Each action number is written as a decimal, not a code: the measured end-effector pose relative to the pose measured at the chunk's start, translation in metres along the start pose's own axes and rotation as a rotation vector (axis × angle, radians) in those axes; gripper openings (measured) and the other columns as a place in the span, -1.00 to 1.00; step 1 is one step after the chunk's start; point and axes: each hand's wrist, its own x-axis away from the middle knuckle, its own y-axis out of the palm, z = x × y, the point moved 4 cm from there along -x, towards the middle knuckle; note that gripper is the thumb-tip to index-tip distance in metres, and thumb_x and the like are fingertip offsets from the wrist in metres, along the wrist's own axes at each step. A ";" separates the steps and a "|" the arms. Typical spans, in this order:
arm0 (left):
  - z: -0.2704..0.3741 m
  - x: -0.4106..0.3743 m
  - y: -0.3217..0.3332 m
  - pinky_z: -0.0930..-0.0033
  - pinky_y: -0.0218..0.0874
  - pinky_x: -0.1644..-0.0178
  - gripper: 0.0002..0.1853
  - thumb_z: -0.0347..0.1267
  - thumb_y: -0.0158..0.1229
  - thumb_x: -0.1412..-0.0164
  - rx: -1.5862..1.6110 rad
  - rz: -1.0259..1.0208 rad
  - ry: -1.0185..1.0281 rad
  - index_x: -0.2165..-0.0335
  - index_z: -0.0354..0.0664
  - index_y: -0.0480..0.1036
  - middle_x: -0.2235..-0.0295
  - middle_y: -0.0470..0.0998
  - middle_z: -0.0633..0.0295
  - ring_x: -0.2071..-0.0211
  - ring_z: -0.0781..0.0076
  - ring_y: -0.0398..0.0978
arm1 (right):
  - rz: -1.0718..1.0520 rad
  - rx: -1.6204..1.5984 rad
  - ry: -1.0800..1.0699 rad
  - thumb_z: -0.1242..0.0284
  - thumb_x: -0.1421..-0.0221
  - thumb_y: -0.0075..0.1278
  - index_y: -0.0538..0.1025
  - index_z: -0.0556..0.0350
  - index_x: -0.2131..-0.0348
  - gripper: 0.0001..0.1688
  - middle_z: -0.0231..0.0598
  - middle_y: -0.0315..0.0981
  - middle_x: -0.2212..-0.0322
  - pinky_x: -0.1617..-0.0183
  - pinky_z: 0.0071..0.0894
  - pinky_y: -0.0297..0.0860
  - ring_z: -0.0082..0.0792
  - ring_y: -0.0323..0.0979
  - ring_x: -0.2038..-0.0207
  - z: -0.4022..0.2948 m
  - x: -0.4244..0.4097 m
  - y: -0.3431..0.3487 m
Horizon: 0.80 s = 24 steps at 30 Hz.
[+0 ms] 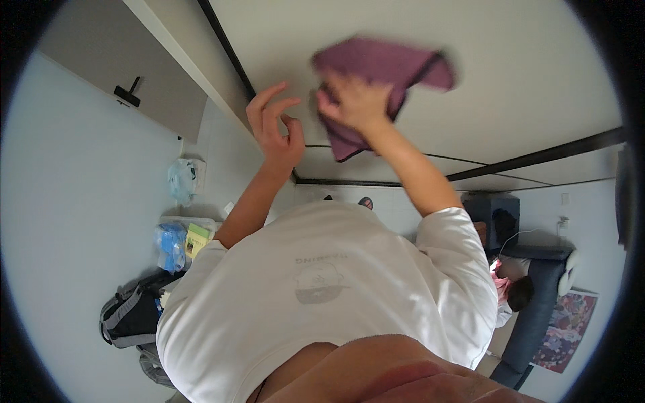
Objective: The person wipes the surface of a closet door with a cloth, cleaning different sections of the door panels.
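Observation:
My right hand is on a purple cloth with dark edging, its fingers bent over the fabric. The cloth lies against a large pale panel with black trim; hand and cloth are blurred. One corner of the cloth folds out to the right, and another hangs below the hand. My left hand is raised to the left of the cloth, near the panel's black edge strip, with its fingers bent and apart and nothing in them. It does not touch the cloth.
A grey door with a black handle is at upper left. At left are a plastic bag, a storage box with packages, and a backpack. To the right, a person is by a dark sofa, near a dark cabinet.

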 end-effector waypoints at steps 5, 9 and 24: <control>-0.001 0.012 0.009 0.28 0.29 0.02 -0.51 -0.73 -0.04 0.14 -0.012 -0.145 -0.013 0.19 -0.16 0.53 -0.10 0.44 0.15 -0.12 0.09 0.31 | -0.769 -0.912 0.383 0.26 -0.25 -0.11 0.49 0.05 -0.07 -0.53 -0.06 0.48 -0.07 -0.14 -0.09 0.38 -0.04 0.44 -0.09 -0.032 0.276 0.191; -0.016 0.031 0.009 0.05 0.20 -0.21 -0.48 -0.69 -0.02 0.11 -0.137 -0.314 0.079 0.12 -0.13 0.53 -0.19 0.39 0.17 -0.23 0.06 0.28 | -0.829 -1.100 0.812 0.21 -0.39 -0.26 0.45 0.10 -0.12 -0.50 -0.06 0.42 -0.11 -0.27 -0.21 0.27 -0.15 0.36 -0.16 -0.005 0.291 0.163; 0.003 0.032 0.033 -0.12 -0.10 -0.34 -0.37 -0.63 0.03 0.00 -0.118 -0.306 -0.005 -0.08 0.02 0.50 -0.30 0.13 0.04 -0.30 -0.14 0.06 | 0.509 -0.193 0.417 0.64 -0.12 -0.11 0.48 -0.03 -0.19 -0.36 -0.15 0.44 -0.14 -0.45 -0.05 0.05 -0.10 0.27 -0.30 0.151 -0.069 -0.160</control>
